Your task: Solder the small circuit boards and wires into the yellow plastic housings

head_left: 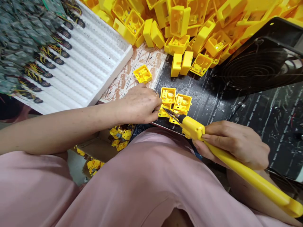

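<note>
My right hand (pixel 234 143) is closed around the yellow body of a soldering iron (pixel 193 127), whose long handle runs back toward the lower right. Its dark metal tip, with a thin rod beside it, points into the near-left box of a small cluster of open yellow plastic boxes (pixel 168 95). At that box's left edge is my left hand (pixel 142 104), fingers curled together; whatever they pinch is hidden from me. Another open yellow box (pixel 142 74) lies just beyond my left knuckles. Small metal parts show inside the boxes.
Many yellow boxes (pixel 180 20) are heaped at the back. A white ridged foam tray (pixel 104 56) with circuit boards (pixel 26 34) and wired round parts stands at left. A black fan (pixel 260 60) sits at right on the dark bench (pixel 272 126). Below is a carton (pixel 97 146) of yellow pieces.
</note>
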Demonstrator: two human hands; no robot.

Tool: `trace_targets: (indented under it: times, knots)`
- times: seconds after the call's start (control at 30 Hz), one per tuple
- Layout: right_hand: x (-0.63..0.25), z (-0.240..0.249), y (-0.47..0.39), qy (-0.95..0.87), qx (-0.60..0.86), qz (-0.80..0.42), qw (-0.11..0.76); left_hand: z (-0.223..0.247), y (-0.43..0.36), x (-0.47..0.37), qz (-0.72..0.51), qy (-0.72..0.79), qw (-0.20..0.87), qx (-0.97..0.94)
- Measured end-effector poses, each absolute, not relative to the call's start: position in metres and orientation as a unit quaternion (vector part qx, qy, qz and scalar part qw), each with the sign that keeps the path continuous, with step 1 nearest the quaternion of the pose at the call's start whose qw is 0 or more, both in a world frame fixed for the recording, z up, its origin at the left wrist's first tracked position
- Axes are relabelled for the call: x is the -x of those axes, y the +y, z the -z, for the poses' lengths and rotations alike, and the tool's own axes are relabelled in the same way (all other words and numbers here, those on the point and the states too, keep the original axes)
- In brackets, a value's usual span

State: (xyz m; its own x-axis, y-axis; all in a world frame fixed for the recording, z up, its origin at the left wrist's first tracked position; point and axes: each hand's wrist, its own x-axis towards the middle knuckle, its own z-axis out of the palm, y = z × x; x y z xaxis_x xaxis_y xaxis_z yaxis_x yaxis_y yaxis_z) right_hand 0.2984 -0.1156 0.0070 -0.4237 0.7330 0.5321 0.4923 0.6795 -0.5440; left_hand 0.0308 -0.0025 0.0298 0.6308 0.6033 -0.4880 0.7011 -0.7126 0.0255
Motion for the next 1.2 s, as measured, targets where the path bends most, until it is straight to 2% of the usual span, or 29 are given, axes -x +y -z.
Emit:
trace_targets:
  times: [0.37,0.53,0.63,0.8,1.0,1.2]
  knots:
    - [-0.285,-0.01,-0.104,-0.858,0.309,-0.139,0.386,-0.032,0.0,-0.031,0.209,0.353,0.115,-0.905]
    - [-0.299,-0.01,-0.114,-0.83,0.385,-0.168,0.368,-0.034,0.001,-0.034,0.239,0.356,0.11,-0.897]
    - [-0.301,-0.006,-0.117,-0.822,0.384,-0.161,0.388,-0.033,0.002,-0.033,0.243,0.356,0.114,-0.895]
    - [-0.297,-0.003,-0.115,-0.798,0.388,-0.17,0.429,-0.028,0.001,-0.028,0.211,0.343,0.103,-0.91]
    - [-0.297,-0.004,-0.114,-0.796,0.408,-0.155,0.42,-0.024,-0.004,-0.011,0.144,0.325,0.088,-0.931]
    - [-0.289,-0.001,-0.12,-0.748,0.429,-0.168,0.477,-0.013,0.0,0.008,0.055,0.393,0.161,-0.904]
